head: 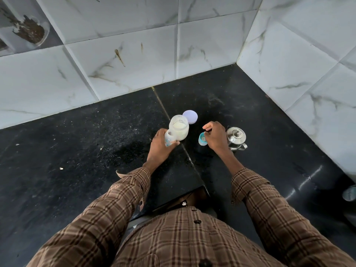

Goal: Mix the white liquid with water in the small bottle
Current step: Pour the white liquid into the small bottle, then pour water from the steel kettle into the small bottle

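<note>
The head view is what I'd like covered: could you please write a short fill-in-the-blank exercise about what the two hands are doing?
1. The left hand grips the small ____.
2. The open jar holds a ____ liquid.
3. The right hand rests on the ____ cap.
4. The steel kettle stands to the ____ of the right hand.

Missing words: bottle; white; blue; right

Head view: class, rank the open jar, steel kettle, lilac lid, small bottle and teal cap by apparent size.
1. open jar
2. steel kettle, partly hidden
3. lilac lid
4. small bottle, partly hidden by the left hand
5. teal cap
</note>
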